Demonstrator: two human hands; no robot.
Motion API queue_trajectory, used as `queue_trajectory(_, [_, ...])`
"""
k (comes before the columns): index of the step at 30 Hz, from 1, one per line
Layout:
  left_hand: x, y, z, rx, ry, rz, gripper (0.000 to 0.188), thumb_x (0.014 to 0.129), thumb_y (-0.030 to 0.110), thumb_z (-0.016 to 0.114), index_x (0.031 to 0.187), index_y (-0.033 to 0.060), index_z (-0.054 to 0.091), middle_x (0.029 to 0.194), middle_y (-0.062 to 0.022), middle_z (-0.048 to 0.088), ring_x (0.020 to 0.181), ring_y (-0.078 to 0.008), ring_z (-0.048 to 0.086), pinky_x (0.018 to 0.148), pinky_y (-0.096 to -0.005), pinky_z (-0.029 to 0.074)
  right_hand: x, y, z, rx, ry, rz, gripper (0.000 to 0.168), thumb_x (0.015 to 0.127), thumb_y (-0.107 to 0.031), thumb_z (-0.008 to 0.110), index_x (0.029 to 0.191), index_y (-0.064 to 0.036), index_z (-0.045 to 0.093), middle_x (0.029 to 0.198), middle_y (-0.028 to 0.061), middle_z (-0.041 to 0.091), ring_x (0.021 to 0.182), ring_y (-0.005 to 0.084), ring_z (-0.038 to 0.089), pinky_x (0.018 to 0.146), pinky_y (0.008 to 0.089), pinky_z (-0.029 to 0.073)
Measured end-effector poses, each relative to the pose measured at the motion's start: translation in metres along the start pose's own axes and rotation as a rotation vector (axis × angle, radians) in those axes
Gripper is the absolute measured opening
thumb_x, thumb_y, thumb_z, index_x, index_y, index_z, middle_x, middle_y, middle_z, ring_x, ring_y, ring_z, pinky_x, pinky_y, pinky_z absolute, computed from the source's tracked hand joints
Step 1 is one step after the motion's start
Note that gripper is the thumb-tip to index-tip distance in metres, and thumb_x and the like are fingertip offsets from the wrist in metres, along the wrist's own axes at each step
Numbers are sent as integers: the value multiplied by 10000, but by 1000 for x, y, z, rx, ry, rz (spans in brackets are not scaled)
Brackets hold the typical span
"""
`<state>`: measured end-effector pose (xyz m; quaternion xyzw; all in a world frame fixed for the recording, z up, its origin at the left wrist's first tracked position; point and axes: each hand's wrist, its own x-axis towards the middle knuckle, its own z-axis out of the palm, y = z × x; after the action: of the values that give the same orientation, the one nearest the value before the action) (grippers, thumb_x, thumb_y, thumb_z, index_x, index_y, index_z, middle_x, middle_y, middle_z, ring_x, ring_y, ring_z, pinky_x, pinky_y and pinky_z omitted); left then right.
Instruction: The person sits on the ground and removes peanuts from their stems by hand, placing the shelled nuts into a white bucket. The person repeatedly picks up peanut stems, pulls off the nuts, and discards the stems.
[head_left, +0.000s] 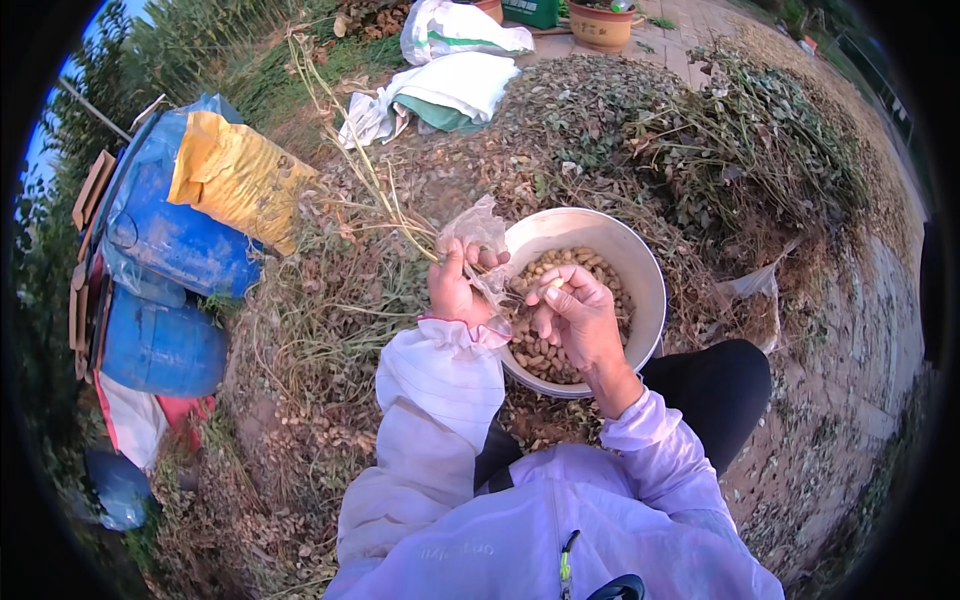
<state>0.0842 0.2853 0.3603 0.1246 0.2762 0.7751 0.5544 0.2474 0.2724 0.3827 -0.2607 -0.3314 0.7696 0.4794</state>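
Note:
A round white bucket (651, 300) stands between my knees with many peanuts in their shells (541, 358) inside. At its left edge my left hand (456, 289) is closed around the stems of a pulled peanut plant (382, 199), whose stalks reach up and to the left. A torn piece of thin, clear plastic film (480, 223) hangs about the same hand, partly over its fingers. Over the bucket is my right hand (574, 304), with a small pale peanut (556, 283) pinched between thumb and fingertips. Its other fingers are curled.
Dried peanut plants (330, 300) cover the ground at left; a greener heap (757, 142) lies at upper right. Blue plastic barrels (165, 337) and a yellow sack (240, 176) are at far left. White sacks (457, 82) and a clay pot (600, 28) sit at the top.

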Motion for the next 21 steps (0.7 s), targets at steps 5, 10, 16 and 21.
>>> queue_trajectory(5, [-3, 2, -6, 13, -105, -115, 314, 891, 405, 527, 772, 138, 411, 606, 47, 336, 495, -96, 331, 514, -309, 368, 19, -6, -6, -272, 234, -67, 99, 878, -57, 509, 819, 22, 520, 724, 136, 618, 454, 136, 538, 343, 210, 338])
queue_trajectory(10, [-6, -11, 13, 156, -145, -55, 318, 906, 398, 495, 751, 141, 391, 565, 52, 304, 435, -89, 289, 465, -277, 338, 70, 32, -24, -919, 443, -379, 181, 785, -129, 610, 720, 39, 594, 621, 157, 611, 547, 224, 581, 575, 333, 466])
queue_trajectory(16, [-7, 16, -16, 69, -103, -213, 465, 900, 487, 453, 594, 153, 347, 498, 32, 255, 438, -113, 267, 446, -263, 287, 90, 21, -101, -1291, 479, -104, 247, 779, -239, 636, 810, 6, 631, 748, 172, 635, 709, 271, 606, 663, 369, 467])
queue_trajectory(21, [-8, 17, -1, -62, -200, -282, 465, 925, 451, 421, 580, 146, 355, 488, 23, 265, 431, -106, 262, 417, -246, 262, 44, -11, -71, -830, -357, -13, 378, 782, -340, 647, 1013, -41, 632, 986, 103, 617, 955, 184, 560, 793, 334, 455])
